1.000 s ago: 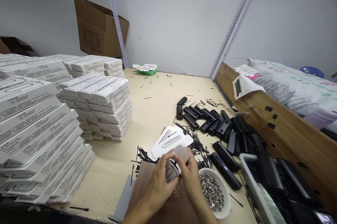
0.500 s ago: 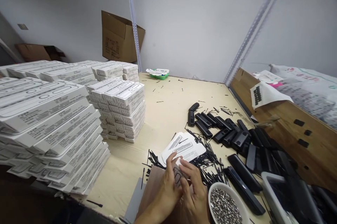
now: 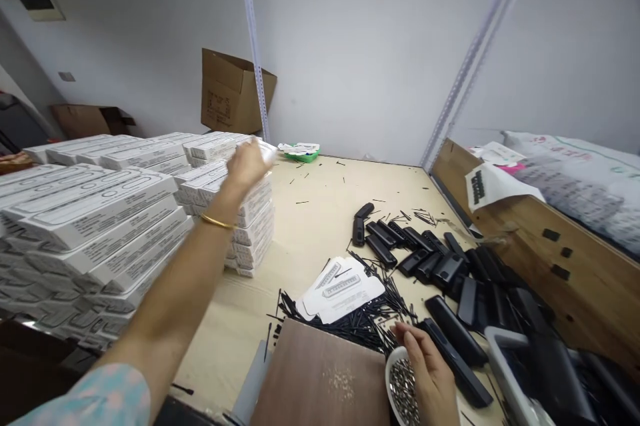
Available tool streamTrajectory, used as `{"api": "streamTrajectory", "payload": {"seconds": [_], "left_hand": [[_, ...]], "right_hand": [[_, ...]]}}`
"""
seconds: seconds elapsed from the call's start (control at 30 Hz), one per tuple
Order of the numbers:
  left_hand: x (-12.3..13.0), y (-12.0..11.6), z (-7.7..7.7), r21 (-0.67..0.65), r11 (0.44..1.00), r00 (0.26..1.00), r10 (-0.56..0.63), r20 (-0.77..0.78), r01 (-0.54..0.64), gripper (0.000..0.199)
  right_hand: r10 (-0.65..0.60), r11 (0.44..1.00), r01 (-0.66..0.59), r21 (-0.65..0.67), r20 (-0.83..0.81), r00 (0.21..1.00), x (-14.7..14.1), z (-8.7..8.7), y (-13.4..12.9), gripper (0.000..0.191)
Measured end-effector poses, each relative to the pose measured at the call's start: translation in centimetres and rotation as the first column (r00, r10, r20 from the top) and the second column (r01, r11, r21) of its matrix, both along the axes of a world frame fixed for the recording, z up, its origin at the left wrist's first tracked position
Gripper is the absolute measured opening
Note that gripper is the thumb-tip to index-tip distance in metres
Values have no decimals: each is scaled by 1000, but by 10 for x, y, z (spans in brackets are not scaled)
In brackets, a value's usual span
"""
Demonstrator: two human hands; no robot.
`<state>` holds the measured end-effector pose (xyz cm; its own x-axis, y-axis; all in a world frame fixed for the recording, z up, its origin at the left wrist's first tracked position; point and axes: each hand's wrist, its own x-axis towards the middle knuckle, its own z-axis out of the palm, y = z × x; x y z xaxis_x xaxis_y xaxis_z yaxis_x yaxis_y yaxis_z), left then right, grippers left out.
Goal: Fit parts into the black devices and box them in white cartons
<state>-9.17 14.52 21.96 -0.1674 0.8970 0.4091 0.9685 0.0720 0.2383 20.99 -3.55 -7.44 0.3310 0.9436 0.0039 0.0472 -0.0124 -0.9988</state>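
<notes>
My left hand (image 3: 247, 165) reaches out over the stacked white boxes at the left, its fingers closed around a white box (image 3: 267, 150). A gold bangle (image 3: 218, 221) circles that wrist. Near the front, my right hand (image 3: 427, 366) is over the rim of a white bowl (image 3: 391, 389) of small shiny metal pieces (image 3: 403, 391). Its fingers stretch toward the loose black sticks (image 3: 357, 333), apart from the thumb, and I see nothing held. White printed cards (image 3: 345, 291) lie on the sticks. Bare before me is a brown board (image 3: 320, 373) with pale crumbs on it.
White boxes (image 3: 107, 196) are piled high at the left. Black elongated devices (image 3: 447, 269) heap up at the right beside a wooden panel (image 3: 525, 233) and a grey tray (image 3: 510, 373). A green tray (image 3: 305, 157) and an open carton (image 3: 227, 96) are at the back.
My hands have parted. The left, with the white box, has gone from the board to the far stack; the right has moved right to the bowl. The view has shifted slightly.
</notes>
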Motion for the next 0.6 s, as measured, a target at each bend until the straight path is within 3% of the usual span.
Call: {"api": "streamTrajectory", "payload": {"seconds": [0.07, 0.13, 0.23, 0.33, 0.4, 0.5, 0.6], "left_hand": [[-7, -2, 9, 8, 999, 998, 45, -32, -45, 70], [2, -12, -11, -56, 997, 998, -50, -43, 48, 68], [31, -23, -81, -290, 932, 973, -229, -3, 218, 63], [52, -18, -165, -421, 890, 982, -190, 8, 175, 55], [53, -10, -209, -432, 894, 991, -134, 5, 123, 55], [40, -4, -249, -370, 922, 993, -118, 21, 117, 50], [25, -7, -262, -300, 941, 987, -143, 75, 159, 48]], "right_hand": [[-30, 999, 31, -13, 29, 999, 3, -2, -6, 42], [-33, 999, 34, -13, 69, 997, 1, -2, -9, 40], [14, 1000, -14, -1, 136, 991, -5, -2, -11, 38], [62, 998, -62, -5, 219, 974, -5, 0, -14, 35], [67, 998, -68, -6, 262, 963, 0, 2, -18, 34], [22, 1000, -19, -12, 335, 942, 14, 0, -25, 34], [-36, 999, 46, -9, 489, 871, 30, -12, -29, 27]]}}
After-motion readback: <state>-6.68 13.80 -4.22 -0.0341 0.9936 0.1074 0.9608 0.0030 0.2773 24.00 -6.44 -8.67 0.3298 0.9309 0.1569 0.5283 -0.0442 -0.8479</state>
